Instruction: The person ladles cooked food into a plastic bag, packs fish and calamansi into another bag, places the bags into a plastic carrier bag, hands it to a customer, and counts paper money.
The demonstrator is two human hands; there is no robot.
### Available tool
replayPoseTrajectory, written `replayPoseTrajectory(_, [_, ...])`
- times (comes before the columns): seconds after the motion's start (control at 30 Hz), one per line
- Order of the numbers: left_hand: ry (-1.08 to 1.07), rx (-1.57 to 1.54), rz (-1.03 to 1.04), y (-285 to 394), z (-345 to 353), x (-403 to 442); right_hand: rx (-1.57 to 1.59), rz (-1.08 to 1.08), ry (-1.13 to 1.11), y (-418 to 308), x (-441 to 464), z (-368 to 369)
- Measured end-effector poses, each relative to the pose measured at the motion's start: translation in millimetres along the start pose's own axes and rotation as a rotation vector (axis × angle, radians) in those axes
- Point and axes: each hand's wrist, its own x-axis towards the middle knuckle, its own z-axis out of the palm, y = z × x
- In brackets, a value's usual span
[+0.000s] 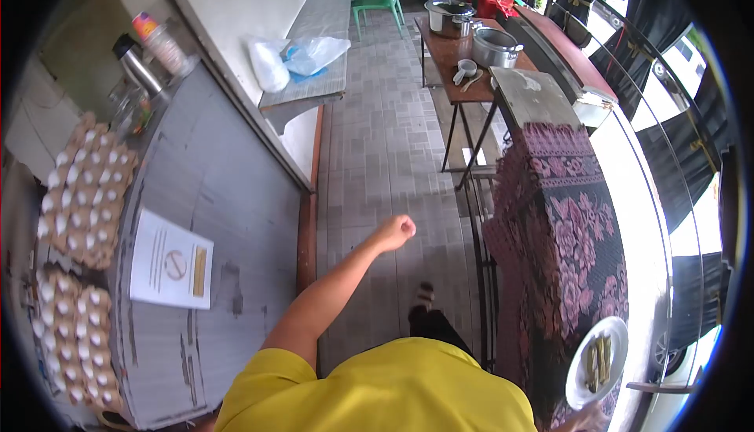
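My left hand (397, 232) is out in front of me over the walkway, its fingers curled into a loose fist with nothing visible in it. At the lower right, my right hand (586, 418) is at the near rim of a white oval plate (575, 381) and appears to grip it; the fingers are partly blurred and cut off by the frame edge. Several long, greenish-brown pieces of food (598, 363) lie side by side on the plate. Beneath the plate is a dark cloth with pink flowers (577, 236), draped over a long table.
Tiled floor (369, 141) runs ahead. At left, a grey counter (228, 196) bears egg trays (86, 188), a paper notice (171, 263) and a steel flask (137, 67). Plastic bags (314, 56) lie on a ledge. Pots (496, 49) stand on a brown table (444, 59); a green chair (381, 0) is beyond.
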Motion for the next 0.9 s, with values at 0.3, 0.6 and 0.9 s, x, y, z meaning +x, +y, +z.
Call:
replayPoseTrajectory(0.3, [0.412, -0.063, 0.150, 19, -159, 147, 1.298, -0.846, -0.365, -422, -285, -187])
replayPoseTrajectory(0.6, [0.732, -0.193, -0.259, -168, -267, 138, 1.411, -1.529, -2.180, -626, -766, -400])
replayPoseTrajectory(0.9, [1.159, -0.331, -0.559, -168, -325, 120, 1.493, -2.331, -1.060, -776, -1080, -518])
